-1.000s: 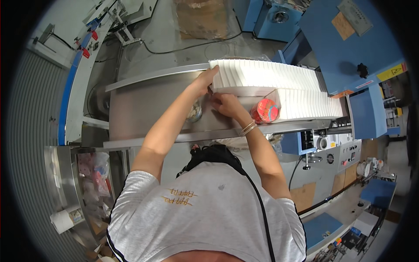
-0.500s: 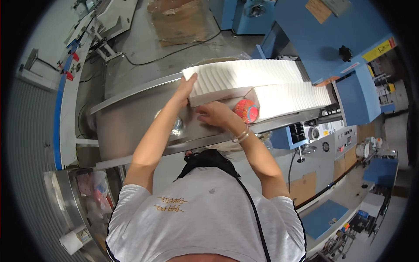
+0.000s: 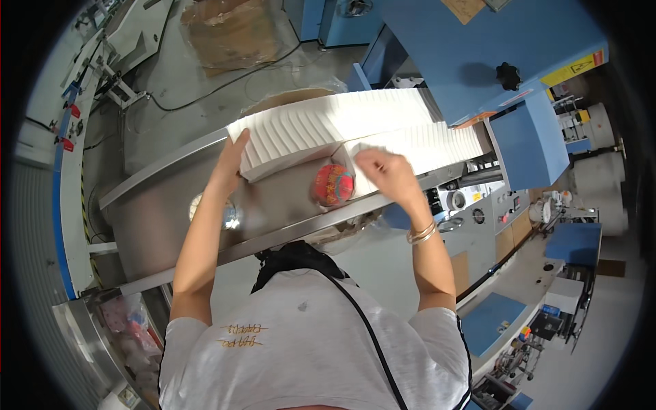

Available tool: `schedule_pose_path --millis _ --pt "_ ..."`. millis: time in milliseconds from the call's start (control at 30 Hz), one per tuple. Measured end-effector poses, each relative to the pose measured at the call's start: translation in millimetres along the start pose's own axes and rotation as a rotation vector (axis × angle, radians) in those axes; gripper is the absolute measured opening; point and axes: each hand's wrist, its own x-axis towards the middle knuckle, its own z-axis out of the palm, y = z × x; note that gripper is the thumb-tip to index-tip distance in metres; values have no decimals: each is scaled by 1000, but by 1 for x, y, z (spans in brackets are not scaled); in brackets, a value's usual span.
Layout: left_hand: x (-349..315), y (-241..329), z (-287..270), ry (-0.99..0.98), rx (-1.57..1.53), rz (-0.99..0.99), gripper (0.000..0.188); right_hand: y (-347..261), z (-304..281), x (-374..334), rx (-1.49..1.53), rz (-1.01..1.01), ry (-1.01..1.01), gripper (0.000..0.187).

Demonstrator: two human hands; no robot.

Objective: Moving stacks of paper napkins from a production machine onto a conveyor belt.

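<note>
Two long rows of stacked white sheets with wavy edges lie side by side in a metal trough (image 3: 157, 219). My left hand (image 3: 234, 160) holds the left end of the far row (image 3: 294, 137), its fingers against the end. Over the left end of the shorter near row (image 3: 437, 143) is my right hand (image 3: 389, 174), fingers curled and smeared by motion; whether anything is in them cannot be made out. A round red patterned object (image 3: 333, 184) sits against the near row's left end. Beside my left forearm lies a shiny round object (image 3: 232, 215), partly hidden by the arm.
At the trough's right end stands a large blue machine (image 3: 492, 68) with a black knob (image 3: 508, 76). A cardboard piece (image 3: 229, 37) wrapped in plastic lies on the floor beyond. A metal bin with plastic bags (image 3: 137, 321) is at the lower left.
My right hand has moved right, from the gap left of the red object to over the near row. My left hand stays at the far row's end. The whole view has shifted.
</note>
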Motion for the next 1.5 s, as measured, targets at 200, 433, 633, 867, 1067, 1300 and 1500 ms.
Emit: schedule_pose_path --millis 200,433,633,867,1067,1300,1500 --pt "-12 -1 -3 3 100 5 63 75 -39 60 -347 177 396 16" --pt "-10 -5 -8 -7 74 9 65 119 -39 106 -437 411 412 22" --pt "-5 -11 -14 -30 64 47 62 134 -41 110 -311 523 366 23" --pt "-6 -11 -16 -24 77 39 60 140 -42 113 -358 537 392 21" --pt "-12 -9 -17 17 94 -7 56 134 -40 113 -491 523 401 18" --pt "-10 -7 -20 -18 80 40 61 145 -53 111 -453 338 178 17" --pt "-13 -10 -20 -21 133 52 72 118 -41 113 -637 407 38 28"
